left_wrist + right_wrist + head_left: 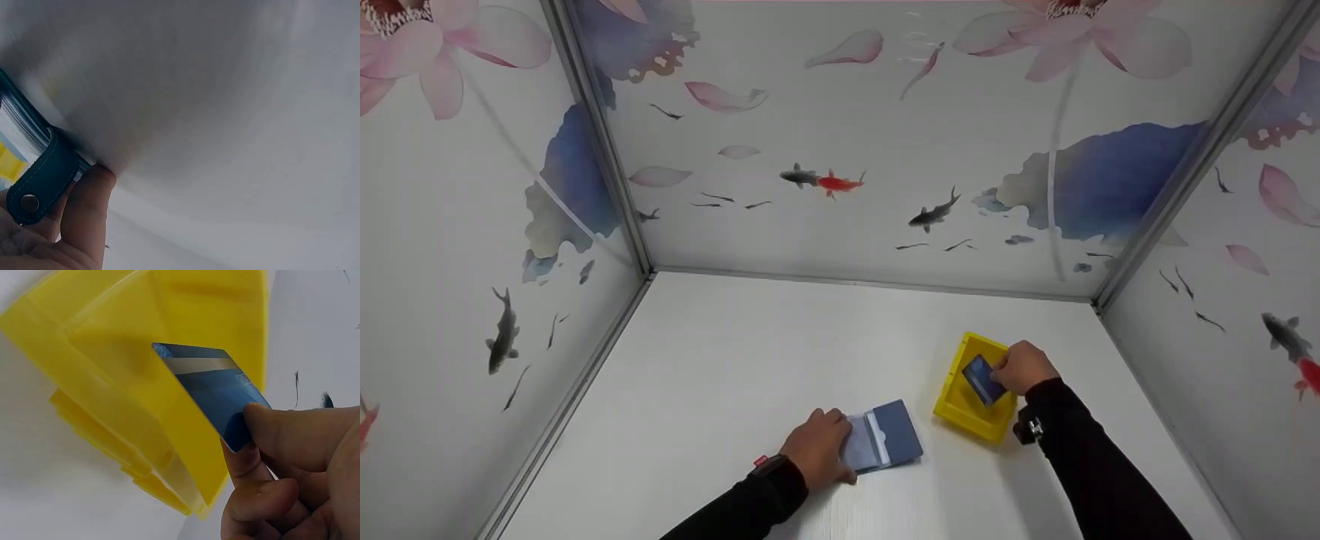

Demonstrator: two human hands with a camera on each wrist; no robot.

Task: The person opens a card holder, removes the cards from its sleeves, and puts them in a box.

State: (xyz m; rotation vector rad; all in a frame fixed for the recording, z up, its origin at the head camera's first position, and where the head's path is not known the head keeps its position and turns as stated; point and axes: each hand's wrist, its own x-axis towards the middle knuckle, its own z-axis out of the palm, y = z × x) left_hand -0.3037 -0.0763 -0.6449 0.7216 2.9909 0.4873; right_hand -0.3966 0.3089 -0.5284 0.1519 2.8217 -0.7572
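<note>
My left hand grips the left end of a blue card holder that lies spread open on the table, clear sleeves showing. In the left wrist view, the thumb and fingers stand at the edge of the card holder beside its stitched strap with a metal snap. Between right thumb and fingers, my right hand pinches a blue bank card by one end. The card has a pale stripe across it and is tilted over the inside of a yellow plastic bin.
The white table is bounded by printed panels with fish and lotus patterns at the back, left and right. Grey metal strips run along the panel edges. The bin stands right of the card holder, a short gap between them.
</note>
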